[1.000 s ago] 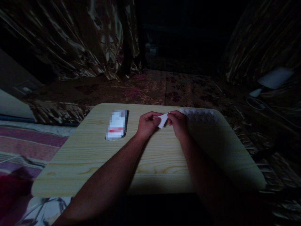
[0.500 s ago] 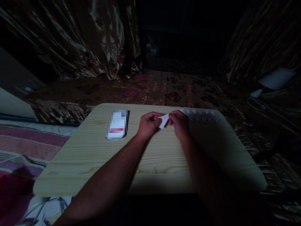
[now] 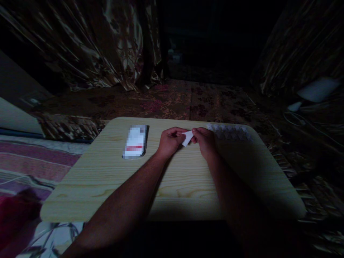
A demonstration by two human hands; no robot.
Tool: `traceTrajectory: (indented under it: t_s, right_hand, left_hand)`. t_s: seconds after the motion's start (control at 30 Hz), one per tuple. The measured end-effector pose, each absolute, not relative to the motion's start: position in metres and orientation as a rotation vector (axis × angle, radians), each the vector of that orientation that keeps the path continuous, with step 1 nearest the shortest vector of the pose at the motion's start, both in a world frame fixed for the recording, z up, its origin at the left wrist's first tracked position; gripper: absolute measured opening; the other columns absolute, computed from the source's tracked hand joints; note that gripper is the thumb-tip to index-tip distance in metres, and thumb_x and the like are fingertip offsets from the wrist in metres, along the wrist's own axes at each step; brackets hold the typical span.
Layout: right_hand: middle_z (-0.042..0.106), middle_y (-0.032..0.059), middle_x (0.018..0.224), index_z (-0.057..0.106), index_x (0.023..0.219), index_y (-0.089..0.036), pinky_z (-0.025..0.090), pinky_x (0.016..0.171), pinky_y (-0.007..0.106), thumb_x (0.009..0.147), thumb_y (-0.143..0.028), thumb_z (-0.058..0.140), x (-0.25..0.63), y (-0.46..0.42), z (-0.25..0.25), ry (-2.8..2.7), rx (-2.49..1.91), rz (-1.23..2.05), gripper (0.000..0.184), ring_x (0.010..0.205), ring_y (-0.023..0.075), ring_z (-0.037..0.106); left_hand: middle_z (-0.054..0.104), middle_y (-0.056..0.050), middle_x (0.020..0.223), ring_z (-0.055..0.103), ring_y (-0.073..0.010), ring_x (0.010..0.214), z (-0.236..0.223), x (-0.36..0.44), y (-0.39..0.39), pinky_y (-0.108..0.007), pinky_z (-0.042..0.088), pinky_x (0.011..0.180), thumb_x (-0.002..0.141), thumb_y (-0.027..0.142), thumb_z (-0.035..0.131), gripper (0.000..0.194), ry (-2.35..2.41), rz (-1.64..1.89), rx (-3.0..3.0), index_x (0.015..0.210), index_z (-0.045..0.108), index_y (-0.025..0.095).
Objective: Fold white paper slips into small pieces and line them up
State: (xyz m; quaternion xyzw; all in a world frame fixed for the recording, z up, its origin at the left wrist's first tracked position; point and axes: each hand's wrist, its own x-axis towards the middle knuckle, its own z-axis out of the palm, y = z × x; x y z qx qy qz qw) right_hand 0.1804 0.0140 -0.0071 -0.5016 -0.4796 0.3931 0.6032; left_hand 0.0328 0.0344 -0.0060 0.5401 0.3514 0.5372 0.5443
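A small folded piece of white paper (image 3: pixel 187 138) is held between my two hands, above the wooden table (image 3: pixel 185 179). My left hand (image 3: pixel 172 141) pinches its left side between thumb and fingers. On its upper right corner, the thumb and fingers of my right hand (image 3: pixel 203 139) are closed. The paper's lower tip points down toward me. Beyond my right hand, several small folded white paper pieces (image 3: pixel 231 132) stand in rows at the table's far right; my hand hides a few of them.
A blurred white packet or box with a red band (image 3: pixel 135 141) lies at the table's left. Patterned curtains (image 3: pixel 126 46) and a cloth-covered ledge (image 3: pixel 172 96) are behind the table. A striped bedspread (image 3: pixel 40 161) is at left, a pale lamp (image 3: pixel 318 89) at right.
The paper has shifted very slightly, and my right thumb lies a little further over its corner. Both hands keep their hold; the view has moved a touch.
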Motion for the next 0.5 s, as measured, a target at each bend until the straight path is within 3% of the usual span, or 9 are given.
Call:
traceTrajectory:
  t_s: [0.33, 0.5]
  right_hand:
    - [0.055, -0.0016, 0.050, 0.062, 0.064, -0.017, 0.037, 0.048, 0.023, 0.083, -0.050, 0.056, 0.1811, 0.0115, -0.0040, -1.169, -1.233, 0.832, 0.038, 0.047, 0.0100, 0.048]
    - [0.059, -0.0011, 0.053, 0.063, 0.070, -0.017, 0.038, 0.048, 0.023, 0.079, -0.048, 0.062, 0.1802, 0.0119, -0.0055, -1.192, -1.267, 0.891, 0.032, 0.047, 0.0102, 0.050]
  left_hand:
    - [0.070, -0.003, 0.069, 0.060, -0.0115, 0.058, -0.0071, 0.0309, 0.0371, -0.023, 0.046, 0.056, 0.063, 0.023, 0.076, 0.023, 0.836, 1.238, 1.241, 0.084, 0.075, 0.013]
    - [0.070, -0.004, 0.069, 0.059, -0.0107, 0.056, -0.0084, 0.0301, 0.0382, -0.022, 0.045, 0.055, 0.063, 0.022, 0.076, 0.023, 0.843, 1.257, 1.217, 0.084, 0.075, 0.013]
